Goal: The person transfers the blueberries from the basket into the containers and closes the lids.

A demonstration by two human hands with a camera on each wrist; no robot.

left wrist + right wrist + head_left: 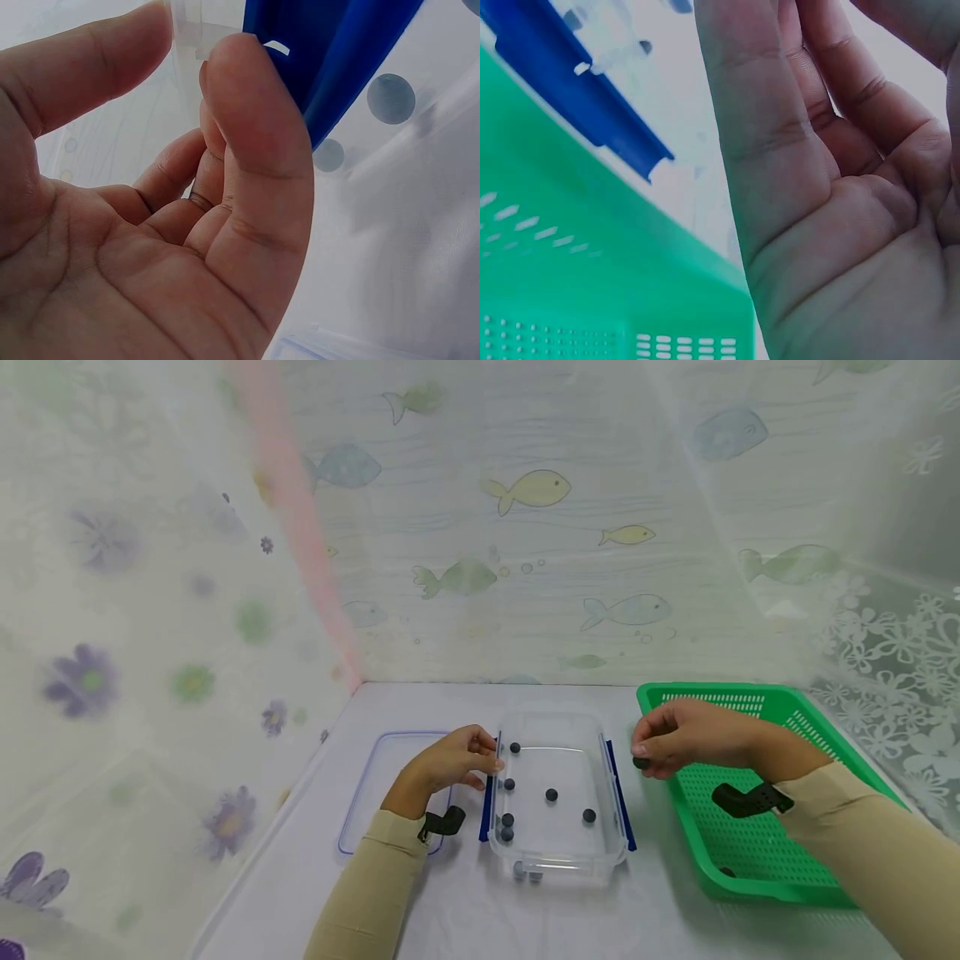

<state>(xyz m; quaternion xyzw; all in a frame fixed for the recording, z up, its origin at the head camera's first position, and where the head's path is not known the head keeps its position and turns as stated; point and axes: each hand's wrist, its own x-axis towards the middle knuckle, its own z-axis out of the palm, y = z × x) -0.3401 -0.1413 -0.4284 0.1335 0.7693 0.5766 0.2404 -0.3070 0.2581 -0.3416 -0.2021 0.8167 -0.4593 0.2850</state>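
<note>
A clear plastic container (570, 843) with blue side latches (619, 797) stands in the middle, several small dark balls (551, 795) spread over its floor. My left hand (446, 760) grips its left wall near the rim. In the left wrist view, the curled fingers lie against the blue latch (337, 60), with the thumb on the other side of the wall. My right hand (690, 739) pinches a dark ball (641, 762) between thumb and fingertips, above the gap between container and green basket (701, 843). That ball is hidden in the right wrist view.
The green basket stands at the right under my right forearm, with a dark ball (727, 872) in its near left corner. A clear lid with a blue-purple edge (352, 802) lies flat at the left, partly behind my left hand. Patterned curtains (465, 635) hang around the white table (300, 877).
</note>
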